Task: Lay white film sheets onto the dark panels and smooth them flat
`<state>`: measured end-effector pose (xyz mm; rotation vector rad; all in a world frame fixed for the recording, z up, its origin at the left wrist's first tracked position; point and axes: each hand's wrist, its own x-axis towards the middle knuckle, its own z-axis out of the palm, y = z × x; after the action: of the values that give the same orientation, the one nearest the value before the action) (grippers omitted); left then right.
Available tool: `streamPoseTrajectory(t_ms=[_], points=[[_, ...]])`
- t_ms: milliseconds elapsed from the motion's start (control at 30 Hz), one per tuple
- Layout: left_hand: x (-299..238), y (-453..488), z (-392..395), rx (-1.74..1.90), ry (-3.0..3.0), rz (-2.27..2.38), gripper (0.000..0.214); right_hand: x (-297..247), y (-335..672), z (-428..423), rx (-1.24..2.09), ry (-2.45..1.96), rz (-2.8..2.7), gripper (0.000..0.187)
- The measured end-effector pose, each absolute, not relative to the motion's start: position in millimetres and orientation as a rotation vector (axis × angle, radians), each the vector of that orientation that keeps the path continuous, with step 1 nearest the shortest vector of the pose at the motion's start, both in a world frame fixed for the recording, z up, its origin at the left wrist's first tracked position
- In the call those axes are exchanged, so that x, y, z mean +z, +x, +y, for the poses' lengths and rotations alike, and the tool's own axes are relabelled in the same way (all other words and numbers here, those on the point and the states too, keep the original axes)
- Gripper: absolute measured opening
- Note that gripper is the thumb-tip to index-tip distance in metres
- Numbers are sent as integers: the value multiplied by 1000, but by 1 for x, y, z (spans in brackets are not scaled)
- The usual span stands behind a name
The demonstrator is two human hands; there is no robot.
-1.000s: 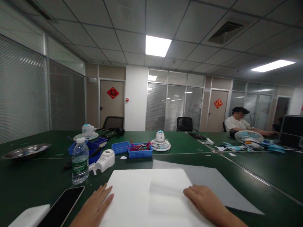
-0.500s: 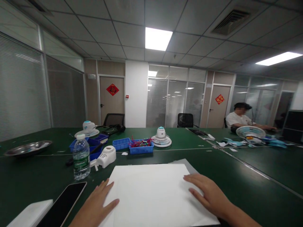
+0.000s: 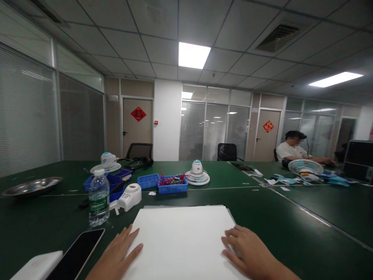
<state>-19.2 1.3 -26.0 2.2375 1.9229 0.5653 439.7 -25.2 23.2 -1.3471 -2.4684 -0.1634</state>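
Observation:
A large white sheet (image 3: 180,245), like paper or thin board, lies flat on the green table in front of me. Along its far edge and right side shows a thin grey border of something beneath it. My left hand (image 3: 121,247) rests at the sheet's left edge with fingers stretched and thumb apart. On the opposite edge, my right hand (image 3: 244,249) has its fingers spread over the sheet's right side. Neither hand grasps anything. A phone (image 3: 78,251) with a dark screen lies left of my left hand, beside a white flat object (image 3: 37,264).
A water bottle (image 3: 99,198) stands at left near a white plastic housing (image 3: 130,197). Farther back are blue bins (image 3: 173,189), one with red wires, fan parts (image 3: 197,175) and a metal tray (image 3: 33,186). A person (image 3: 294,149) sits at far right.
My right hand has moved slightly left and down along the right edge. The grey piece that jutted out at an angle at the upper right now lies nearly in line beneath the white sheet.

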Motion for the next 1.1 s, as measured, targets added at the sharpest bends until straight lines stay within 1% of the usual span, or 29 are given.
streamPoseTrajectory(t_ms=[167,433,500,633,733,933,1033,1100], points=[[-24,-21,2,510,2272,1939,63,27,443,-22,-84,-1392,-2536,36],[-9,-13,-5,427,2251,1945,63,22,464,-15,71,-1382,-2517,46],[-1,-7,-8,414,2225,1982,62,27,466,-19,136,-1280,-2559,50],[10,1,-12,445,2188,2034,59,51,459,-32,393,-924,-2728,66],[12,2,-11,469,2185,2048,56,63,451,-39,517,-885,-2777,66],[16,4,-12,547,2187,2051,46,55,458,-35,533,-941,-2752,64],[18,5,-14,571,2185,2047,47,48,465,-31,519,-934,-2776,65],[17,5,-14,597,2171,2045,49,41,467,-26,436,-929,-2771,68]])
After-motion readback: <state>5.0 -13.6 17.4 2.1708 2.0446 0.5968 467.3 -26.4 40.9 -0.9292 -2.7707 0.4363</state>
